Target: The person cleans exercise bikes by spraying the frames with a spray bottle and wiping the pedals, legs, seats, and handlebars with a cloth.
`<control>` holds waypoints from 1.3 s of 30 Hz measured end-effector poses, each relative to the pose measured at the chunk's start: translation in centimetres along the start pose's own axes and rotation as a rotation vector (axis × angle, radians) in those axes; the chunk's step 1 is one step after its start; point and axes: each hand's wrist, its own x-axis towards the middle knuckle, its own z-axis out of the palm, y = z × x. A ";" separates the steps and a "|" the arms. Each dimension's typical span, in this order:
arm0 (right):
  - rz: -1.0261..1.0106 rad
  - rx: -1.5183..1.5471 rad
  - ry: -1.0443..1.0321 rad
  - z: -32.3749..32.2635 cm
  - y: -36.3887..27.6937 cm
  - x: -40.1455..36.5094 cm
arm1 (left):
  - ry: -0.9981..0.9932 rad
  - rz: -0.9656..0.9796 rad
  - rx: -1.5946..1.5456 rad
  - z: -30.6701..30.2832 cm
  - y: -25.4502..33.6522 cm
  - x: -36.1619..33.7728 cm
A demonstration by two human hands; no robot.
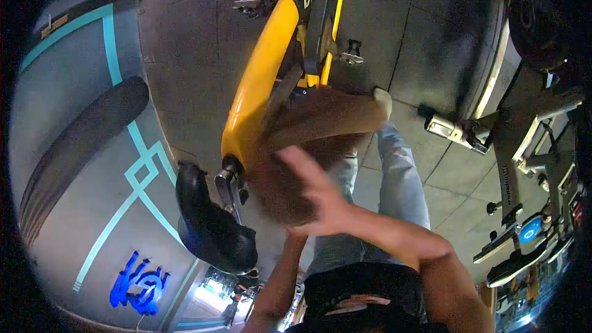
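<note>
A brown cloth [330,117], smeared by motion, spreads in the air in front of my legs, beside the yellow frame of an exercise bike [259,74]. My right hand [324,200] reaches in from the lower right and is closed on the cloth's near part. One of its digits stretches up over the fabric; the others are blurred or hidden. From below comes my left forearm, and my left hand [299,230] lies mostly behind the cloth and the right hand, with its fingers out of sight. The bike's black saddle [209,228] is left of both hands.
Bike pedals [351,58] stick out near the frame. On the right stands another dark exercise machine [509,179], with a white foot piece [444,126] on the tiled floor [453,179]. A grey wall [68,179] with turquoise stripes runs along the left.
</note>
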 end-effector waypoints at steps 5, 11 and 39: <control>-0.180 -0.779 -0.433 3.1 5.0 8.7 | -0.241 0.251 0.922 -6.2 0.7 -4.6; 0.106 -0.972 -0.949 0.0 5.1 19.3 | -0.066 0.032 0.648 -5.5 1.0 -7.1; 0.513 -0.327 0.564 -3.9 15.5 21.8 | -0.041 -0.051 0.594 -5.3 0.1 -7.8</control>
